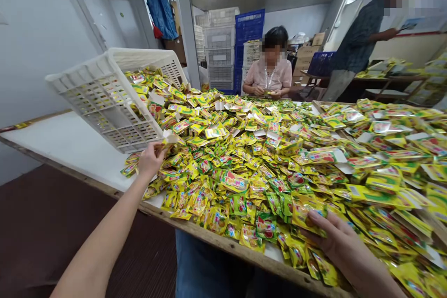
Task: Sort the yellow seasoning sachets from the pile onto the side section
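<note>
A large heap of yellow-green sachets (244, 158) covers most of the white-topped table (73, 149), with loose white card pieces among them. A white plastic crate (111, 98) lies tilted on its side at the heap's left end, its open mouth facing the sachets. My left hand (150, 160) reaches up by the crate's lower corner, fingers closed on what looks like a small yellow sachet. My right hand (335, 237) lies on the sachets near the table's front edge, fingers over them. What it grips is hidden.
A wooden table edge (223, 244) runs in front of my blue-jeaned legs (202, 265). A seated co-worker (270, 74) handles something across the table. Another person (359, 42) stands at a far table (384, 74). Stacked white and blue crates (220, 51) and cardboard boxes (303, 58) stand behind.
</note>
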`<action>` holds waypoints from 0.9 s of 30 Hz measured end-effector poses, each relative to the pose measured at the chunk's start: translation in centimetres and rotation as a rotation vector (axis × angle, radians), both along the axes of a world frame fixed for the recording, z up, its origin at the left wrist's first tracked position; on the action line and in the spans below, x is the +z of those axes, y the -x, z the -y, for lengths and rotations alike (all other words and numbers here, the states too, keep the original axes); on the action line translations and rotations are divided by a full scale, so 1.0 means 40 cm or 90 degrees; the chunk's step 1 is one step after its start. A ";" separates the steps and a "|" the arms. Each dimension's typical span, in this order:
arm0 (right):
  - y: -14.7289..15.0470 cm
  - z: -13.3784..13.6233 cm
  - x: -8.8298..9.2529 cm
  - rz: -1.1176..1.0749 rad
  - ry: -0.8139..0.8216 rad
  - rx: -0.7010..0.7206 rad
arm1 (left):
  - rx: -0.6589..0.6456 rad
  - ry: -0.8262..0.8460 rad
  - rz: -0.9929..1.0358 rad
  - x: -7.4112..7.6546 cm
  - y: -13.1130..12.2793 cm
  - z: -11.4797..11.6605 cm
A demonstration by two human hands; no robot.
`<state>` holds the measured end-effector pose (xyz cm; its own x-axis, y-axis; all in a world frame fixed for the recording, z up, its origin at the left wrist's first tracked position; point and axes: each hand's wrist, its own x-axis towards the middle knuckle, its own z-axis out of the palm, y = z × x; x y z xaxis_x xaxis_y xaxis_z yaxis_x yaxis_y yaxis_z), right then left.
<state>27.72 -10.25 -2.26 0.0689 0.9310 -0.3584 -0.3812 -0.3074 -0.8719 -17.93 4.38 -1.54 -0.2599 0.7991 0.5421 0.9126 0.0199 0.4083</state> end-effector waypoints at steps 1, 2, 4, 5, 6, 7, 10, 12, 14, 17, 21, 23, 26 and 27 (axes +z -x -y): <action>0.001 -0.002 -0.002 0.004 -0.004 0.000 | -0.012 -0.029 0.018 0.010 -0.036 0.007; 0.003 -0.003 -0.003 0.015 -0.013 -0.002 | -0.035 -0.049 0.033 0.016 -0.079 0.021; 0.010 -0.007 0.003 0.055 -0.048 -0.007 | -0.118 -0.055 0.051 0.020 -0.182 0.071; 0.017 -0.008 0.011 0.079 -0.075 -0.005 | -0.172 -0.040 0.053 0.016 -0.239 0.104; 0.025 -0.008 0.023 0.103 -0.105 0.004 | -0.242 -0.017 0.049 0.009 -0.296 0.140; 0.036 -0.008 0.036 0.124 -0.141 0.017 | -0.345 0.020 0.039 0.000 -0.351 0.176; 0.073 -0.004 0.081 0.168 -0.283 0.042 | -0.491 0.042 0.014 -0.028 -0.486 0.264; 0.094 -0.003 0.102 0.220 -0.390 0.019 | -0.499 -0.007 0.025 -0.041 -0.544 0.298; 0.101 -0.004 0.114 0.324 -0.460 -0.024 | -0.473 -0.065 0.059 -0.046 -0.579 0.316; 0.085 -0.007 0.125 0.502 -0.485 -0.002 | -0.437 -0.105 0.084 -0.044 -0.607 0.332; 0.046 -0.012 0.153 0.610 -0.494 0.158 | -0.412 -0.101 0.054 -0.042 -0.632 0.347; 0.034 -0.021 0.163 0.641 -0.488 0.203 | -0.404 -0.107 0.027 -0.046 -0.646 0.351; 0.031 -0.040 0.156 0.645 -0.451 0.221 | -0.394 -0.129 0.009 -0.052 -0.666 0.351; 0.034 -0.044 0.148 0.634 -0.448 0.203 | -0.388 -0.137 0.015 -0.055 -0.671 0.351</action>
